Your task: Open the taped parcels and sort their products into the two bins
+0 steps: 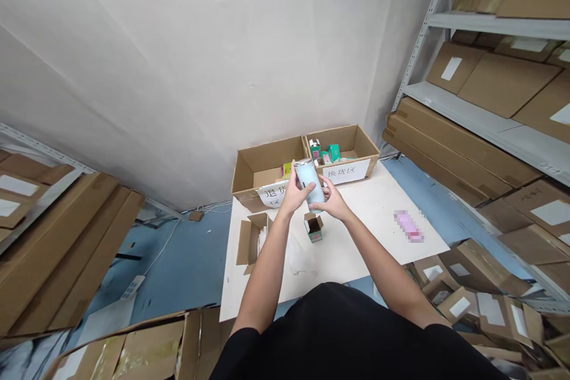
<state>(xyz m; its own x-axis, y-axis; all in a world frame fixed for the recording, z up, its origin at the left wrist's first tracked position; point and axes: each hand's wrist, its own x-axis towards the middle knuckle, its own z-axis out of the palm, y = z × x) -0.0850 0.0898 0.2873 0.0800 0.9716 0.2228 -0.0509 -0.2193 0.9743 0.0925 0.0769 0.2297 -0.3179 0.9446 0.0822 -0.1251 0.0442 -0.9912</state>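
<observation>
A light blue tumbler point(308, 177) with a silvery rim is held up above the table, tilted slightly. Around its left side wraps my left hand point(293, 195), thumb across the front. My right hand point(333, 199) grips the lower right side with its fingers. Just below the tumbler, a small green box point(314, 233) stands on the white table point(356, 237) with its top open. Left of my left forearm lies an open cardboard box point(250, 240) with white items inside. A crumpled clear plastic bag point(300, 258) rests between my forearms.
Two labelled cardboard bins stand at the table's back: the left bin point(249, 160) holds a yellow box, the right bin point(367, 145) several green boxes. A blurred pink item point(408, 225) lies at right. Shelving point(485, 116) with cartons rises on the right; tall cartons point(66, 249) stand left.
</observation>
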